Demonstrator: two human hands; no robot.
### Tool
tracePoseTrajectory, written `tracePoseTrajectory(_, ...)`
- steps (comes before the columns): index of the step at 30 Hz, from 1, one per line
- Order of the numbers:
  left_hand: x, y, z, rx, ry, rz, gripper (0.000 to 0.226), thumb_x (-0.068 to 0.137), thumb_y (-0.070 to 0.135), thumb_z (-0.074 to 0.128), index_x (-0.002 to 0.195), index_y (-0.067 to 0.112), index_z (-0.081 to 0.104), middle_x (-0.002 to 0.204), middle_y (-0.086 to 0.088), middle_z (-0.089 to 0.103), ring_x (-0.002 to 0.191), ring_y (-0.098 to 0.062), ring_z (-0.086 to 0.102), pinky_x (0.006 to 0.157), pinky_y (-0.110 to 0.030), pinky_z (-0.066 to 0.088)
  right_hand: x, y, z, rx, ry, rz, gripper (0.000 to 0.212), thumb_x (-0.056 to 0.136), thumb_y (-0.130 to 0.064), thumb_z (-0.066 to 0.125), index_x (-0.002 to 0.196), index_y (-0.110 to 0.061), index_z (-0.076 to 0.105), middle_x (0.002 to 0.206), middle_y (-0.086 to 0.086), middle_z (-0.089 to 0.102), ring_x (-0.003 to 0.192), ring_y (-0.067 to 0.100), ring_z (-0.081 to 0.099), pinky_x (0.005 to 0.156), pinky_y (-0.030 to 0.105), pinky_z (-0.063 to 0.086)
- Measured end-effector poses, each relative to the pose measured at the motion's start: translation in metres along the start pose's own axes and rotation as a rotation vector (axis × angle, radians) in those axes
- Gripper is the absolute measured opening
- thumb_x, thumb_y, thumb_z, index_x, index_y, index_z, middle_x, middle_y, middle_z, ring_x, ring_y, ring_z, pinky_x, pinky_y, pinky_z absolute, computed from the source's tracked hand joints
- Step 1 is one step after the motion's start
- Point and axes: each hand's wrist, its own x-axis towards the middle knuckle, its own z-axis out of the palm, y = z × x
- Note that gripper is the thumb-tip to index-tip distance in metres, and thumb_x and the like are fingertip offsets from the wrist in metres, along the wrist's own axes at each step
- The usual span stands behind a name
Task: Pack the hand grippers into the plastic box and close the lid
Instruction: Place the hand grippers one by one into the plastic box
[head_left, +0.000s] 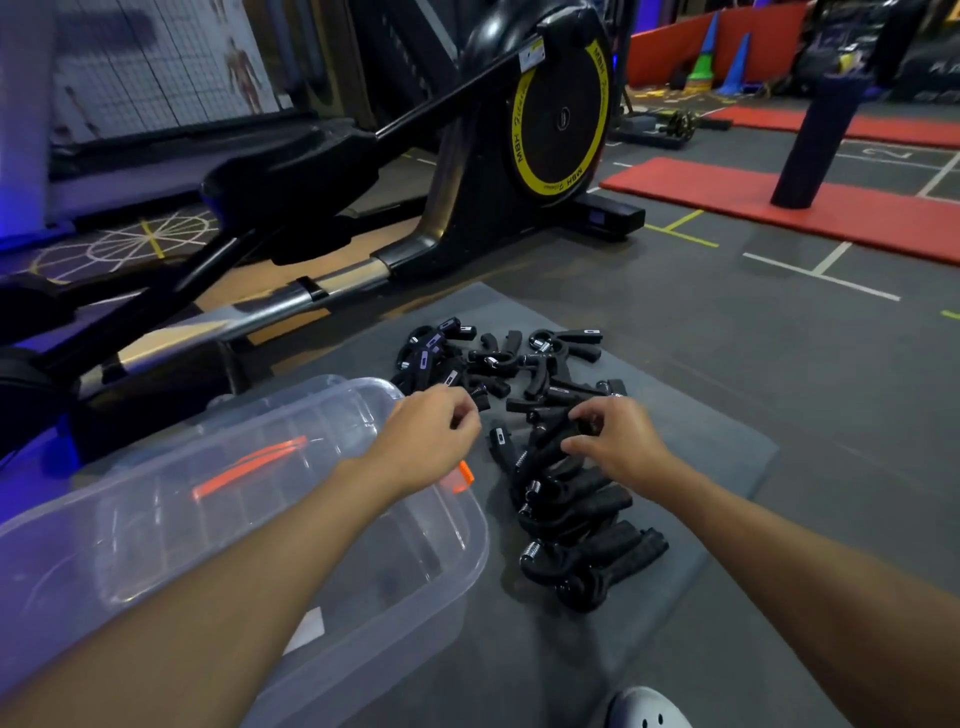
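Observation:
Several black hand grippers (550, 467) lie in a loose pile on a grey mat (717, 447). A clear plastic box (457, 587) with orange latches (464, 475) stands to the left of the pile, and a clear lid (311, 400) shows at its far side. My left hand (426, 441) hovers over the box's far right corner at the pile's edge. Its fingers are curled and I see nothing in them. My right hand (618, 441) rests on the middle of the pile, fingers and thumb curled round one hand gripper (558, 439).
A black elliptical trainer (550, 119) with a yellow-ringed wheel stands just behind the mat and box. Red mats (727, 192), a dark upright post (821, 130) and cones (732, 67) lie farther right. A white shoe (649, 712) shows at the bottom edge.

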Motion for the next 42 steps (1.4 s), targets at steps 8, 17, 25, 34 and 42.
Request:
tracePoseTrajectory(8, -0.01, 0.019, -0.049, -0.337, 0.202, -0.069, 0.013, 0.094, 0.025, 0.058, 0.097, 0.016, 0.067, 0.092, 0.003, 0.069, 0.09, -0.016, 0.065, 0.076, -0.026, 0.05, -0.046, -0.088, -0.062, -0.002, 0.254, -0.432, 0.036, 0.067, -0.007, 0.086, 0.1, -0.011, 0.072, 0.098, -0.003, 0.058, 0.086, 0.016, 0.059, 0.084, 0.026, 0.049)
tracePoseTrajectory(17, -0.052, 0.003, -0.119, -0.481, 0.337, -0.11, 0.027, 0.083, 0.034, 0.075, 0.102, 0.014, 0.072, 0.093, -0.001, 0.073, 0.093, -0.016, 0.068, 0.082, -0.031, 0.053, -0.107, -0.158, -0.024, -0.051, 0.242, -0.917, 0.039, 0.064, -0.008, 0.086, 0.098, -0.004, 0.069, 0.1, 0.005, 0.059, 0.091, 0.011, 0.052, 0.086, 0.007, 0.038)
tracePoseTrajectory(25, -0.118, -0.05, -0.147, -0.558, 0.339, -0.351, 0.011, 0.082, 0.008, 0.077, 0.086, -0.002, 0.073, 0.08, -0.019, 0.072, 0.069, -0.02, 0.068, 0.057, -0.023, 0.056, -0.125, -0.201, 0.018, -0.165, 0.029, -1.189, 0.04, 0.07, -0.014, 0.084, 0.103, -0.01, 0.063, 0.103, 0.0, 0.052, 0.095, 0.017, 0.051, 0.085, 0.031, 0.05)
tracePoseTrajectory(34, -0.178, -0.095, -0.175, -0.413, 0.494, -0.272, 0.028, 0.066, 0.01, 0.089, 0.09, 0.014, 0.077, 0.083, 0.002, 0.075, 0.078, -0.008, 0.072, 0.076, -0.023, 0.057, -0.122, -0.245, 0.059, 0.272, -0.712, -0.536, 0.109, 0.059, -0.049, 0.086, 0.146, -0.041, 0.021, 0.133, -0.014, 0.045, 0.126, 0.002, 0.045, 0.107, 0.031, 0.044)
tracePoseTrajectory(42, -0.212, -0.118, -0.192, -0.359, 0.439, -0.208, 0.026, 0.065, 0.006, 0.088, 0.075, 0.024, 0.073, 0.073, 0.005, 0.074, 0.07, -0.005, 0.07, 0.065, -0.017, 0.052, -0.126, -0.284, 0.116, 0.217, -0.902, -0.644, 0.104, 0.063, -0.038, 0.089, 0.142, -0.054, 0.023, 0.139, -0.022, 0.039, 0.128, 0.005, 0.041, 0.105, 0.04, 0.044)
